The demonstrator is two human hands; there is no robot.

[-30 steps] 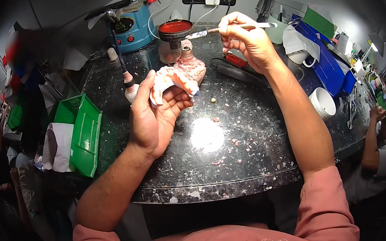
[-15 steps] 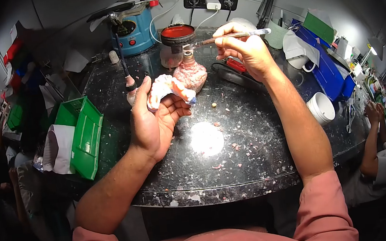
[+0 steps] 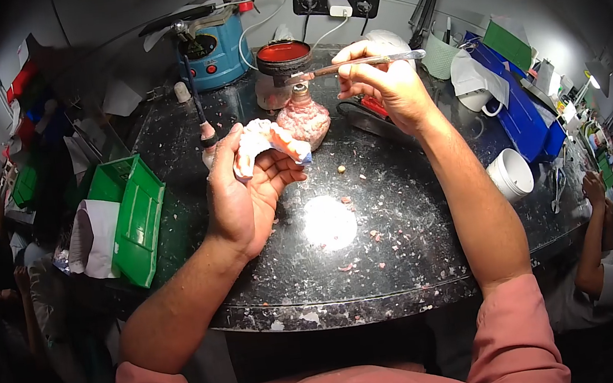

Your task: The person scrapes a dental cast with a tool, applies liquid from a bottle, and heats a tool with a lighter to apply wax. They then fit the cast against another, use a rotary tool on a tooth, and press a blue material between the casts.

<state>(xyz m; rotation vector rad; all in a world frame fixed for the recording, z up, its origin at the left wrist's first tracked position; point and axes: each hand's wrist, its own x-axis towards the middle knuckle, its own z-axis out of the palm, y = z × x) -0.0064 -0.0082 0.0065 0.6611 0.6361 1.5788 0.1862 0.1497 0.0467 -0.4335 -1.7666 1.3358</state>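
My left hand point(image 3: 241, 199) is closed around a horseshoe-shaped dental model point(image 3: 268, 141), white with orange-pink patches and a blue spot at its right end. In my right hand point(image 3: 389, 84) a wax knife point(image 3: 375, 61) is pinched, held nearly level. Its tip points left, just above the neck of a spirit burner point(image 3: 303, 120) crusted with pink wax; no flame can be made out. Behind the burner, a round dark-rimmed pot point(image 3: 282, 52) contains red wax.
A green bin point(image 3: 136, 222) stands at left, and a blue machine point(image 3: 211, 51) at the back. To the right are a white cup point(image 3: 510, 174), a blue bin point(image 3: 512, 107) and a dark tool with a red part point(image 3: 374, 106). Wax crumbs dot the black table point(image 3: 406, 271). Other people sit at both sides.
My right hand has shifted slightly left with the wax knife, whose tip is now farther left over the burner. My left hand and the dental model have hardly moved.
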